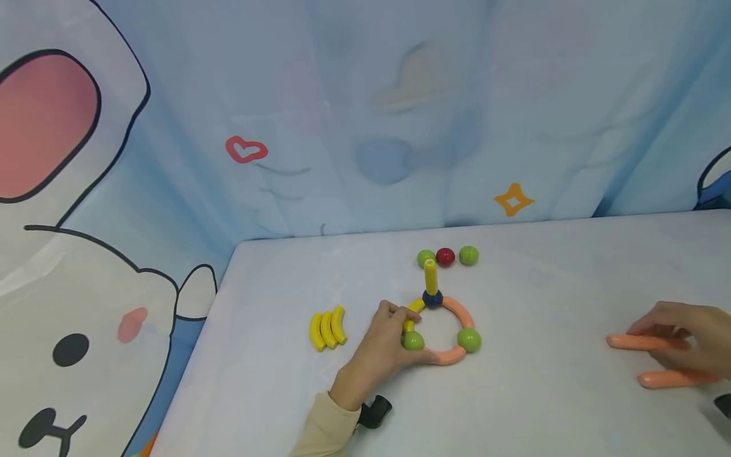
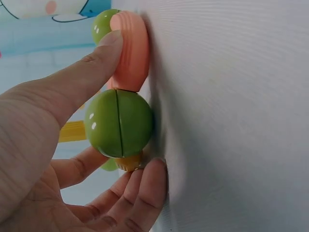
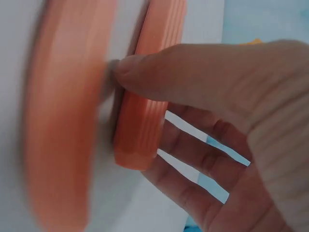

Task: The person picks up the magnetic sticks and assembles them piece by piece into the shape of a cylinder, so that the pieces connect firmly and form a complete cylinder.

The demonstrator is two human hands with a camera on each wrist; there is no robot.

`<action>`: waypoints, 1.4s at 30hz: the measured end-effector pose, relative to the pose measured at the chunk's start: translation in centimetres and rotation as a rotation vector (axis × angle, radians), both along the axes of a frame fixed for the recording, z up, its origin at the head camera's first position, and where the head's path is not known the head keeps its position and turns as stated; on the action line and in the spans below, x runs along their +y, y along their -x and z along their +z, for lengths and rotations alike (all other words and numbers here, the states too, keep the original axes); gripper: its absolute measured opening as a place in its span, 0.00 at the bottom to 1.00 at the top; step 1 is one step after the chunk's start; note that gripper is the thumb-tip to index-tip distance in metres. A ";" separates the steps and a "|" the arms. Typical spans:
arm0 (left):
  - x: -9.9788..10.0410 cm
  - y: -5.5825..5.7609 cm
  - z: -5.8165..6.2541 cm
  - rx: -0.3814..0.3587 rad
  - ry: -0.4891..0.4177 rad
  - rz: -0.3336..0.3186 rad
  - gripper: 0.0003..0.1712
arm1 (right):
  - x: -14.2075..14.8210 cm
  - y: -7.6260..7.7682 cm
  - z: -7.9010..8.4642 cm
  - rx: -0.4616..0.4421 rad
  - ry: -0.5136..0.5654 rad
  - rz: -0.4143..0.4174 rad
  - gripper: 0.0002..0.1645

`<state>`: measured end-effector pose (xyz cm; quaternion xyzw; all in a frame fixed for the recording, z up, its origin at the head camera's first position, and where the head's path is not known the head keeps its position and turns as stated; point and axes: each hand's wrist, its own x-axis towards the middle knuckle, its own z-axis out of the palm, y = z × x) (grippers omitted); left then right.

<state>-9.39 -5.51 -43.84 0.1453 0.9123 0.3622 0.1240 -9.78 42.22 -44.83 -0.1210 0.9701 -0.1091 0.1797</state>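
My left hand holds the near-left part of a toy ring built of curved rods and balls. Its thumb rests on a curved orange rod, its fingers reach a curved yellow rod, and a green ball lies between them. Across the ring sits another green ball. At the ring's far side, a yellow rod stands upright on a dark blue ball. Far to the right, my right hand pinches a straight orange rod between thumb and fingers. A second orange rod lies nearer me.
Several curved yellow rods lie side by side left of the ring. Behind the ring are a red ball and two green balls, one of them at the right. A patterned blue curtain hangs behind the white table.
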 end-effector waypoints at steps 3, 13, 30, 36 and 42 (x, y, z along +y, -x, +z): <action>0.1 0.0 0.0 0.002 -0.006 -0.003 0.39 | -2.0 0.2 0.5 0.042 0.060 -0.012 0.18; 0.1 0.1 0.0 -0.002 0.013 -0.001 0.39 | -13.7 0.7 3.5 0.304 0.527 0.271 0.27; -0.1 0.4 -0.2 0.001 0.010 -0.010 0.38 | -21.4 0.6 2.6 0.222 0.955 0.239 0.23; -0.2 0.5 -0.1 0.008 0.013 -0.026 0.38 | -21.4 0.7 2.4 0.227 0.932 0.244 0.23; -0.6 0.3 -0.2 0.043 0.030 -0.056 0.35 | -21.2 0.6 2.4 0.221 0.933 0.249 0.24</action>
